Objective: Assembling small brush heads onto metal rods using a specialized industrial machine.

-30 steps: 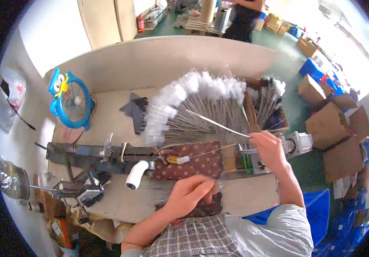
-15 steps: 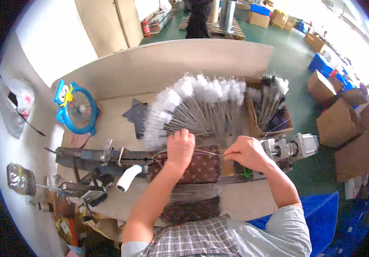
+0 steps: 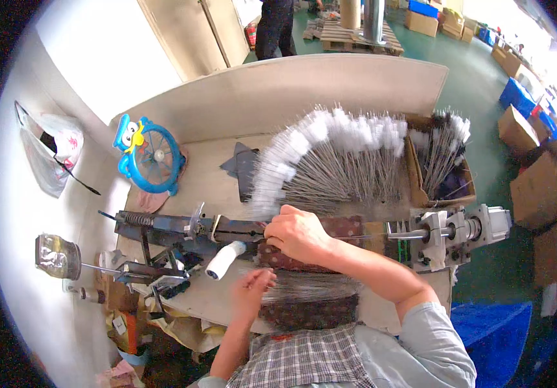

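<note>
My right hand [image 3: 298, 234] is closed at the end of the long dark metal clamp [image 3: 240, 228]. A thin metal wire [image 3: 372, 237] runs from it toward the shaft of the motor unit [image 3: 450, 233] on the right. Nearer to me, my left hand [image 3: 252, 291] is smeared by motion beside a bundle of straight thin wires [image 3: 311, 288], and its grip is unclear. A brown dotted cloth [image 3: 343, 227] lies beneath the wire. Beyond it, many twisted-wire brushes [image 3: 337, 158] with white bristle tips lie fanned out.
A cardboard box [image 3: 417, 178] of more brushes stands back right. On the left are a blue cartoon-faced fan [image 3: 152, 155] and a white-sleeved handle [image 3: 225, 260]. A pale board [image 3: 304, 90] closes the table's far side. A person [image 3: 275, 29] stands beyond it.
My right hand has crossed left to the clamp end. My left hand has dropped back toward the wire bundle. The whole view has shifted, and the person beyond shows more clearly.
</note>
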The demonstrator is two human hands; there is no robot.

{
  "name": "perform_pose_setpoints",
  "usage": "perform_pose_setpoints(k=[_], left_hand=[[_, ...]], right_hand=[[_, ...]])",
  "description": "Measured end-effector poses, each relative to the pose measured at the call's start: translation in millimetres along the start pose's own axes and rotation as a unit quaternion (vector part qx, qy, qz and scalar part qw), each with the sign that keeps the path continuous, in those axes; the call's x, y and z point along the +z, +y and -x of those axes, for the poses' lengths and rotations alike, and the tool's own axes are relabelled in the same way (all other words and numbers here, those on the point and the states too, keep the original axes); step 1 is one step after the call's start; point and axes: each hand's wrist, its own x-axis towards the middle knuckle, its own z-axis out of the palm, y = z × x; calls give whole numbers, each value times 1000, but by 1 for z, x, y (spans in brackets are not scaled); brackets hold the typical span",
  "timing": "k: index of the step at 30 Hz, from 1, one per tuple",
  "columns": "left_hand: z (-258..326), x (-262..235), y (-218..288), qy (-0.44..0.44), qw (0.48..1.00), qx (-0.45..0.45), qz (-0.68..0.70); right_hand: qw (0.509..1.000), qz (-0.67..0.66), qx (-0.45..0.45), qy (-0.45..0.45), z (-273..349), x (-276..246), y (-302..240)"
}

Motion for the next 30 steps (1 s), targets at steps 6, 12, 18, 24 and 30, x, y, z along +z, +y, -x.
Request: perform_pose_setpoints(k=[6, 12, 18, 24, 30], left_hand=[[-16, -24, 13, 38, 941, -37, 335], [-25, 6, 25, 3, 929, -46, 367], [-46, 2, -6, 25, 979, 23, -203], [-42, 21, -3, -6, 997, 70, -36], [-35, 51, -10, -3, 972, 45, 233]], right_hand=[[996, 90, 19, -12, -8, 6, -14], [989, 128, 62, -39, -9, 10, -10], [983, 169, 28, -63, -15, 1, -18], [992, 126, -16, 11, 7, -19, -13], [996, 8, 57, -61, 59, -26, -18]])
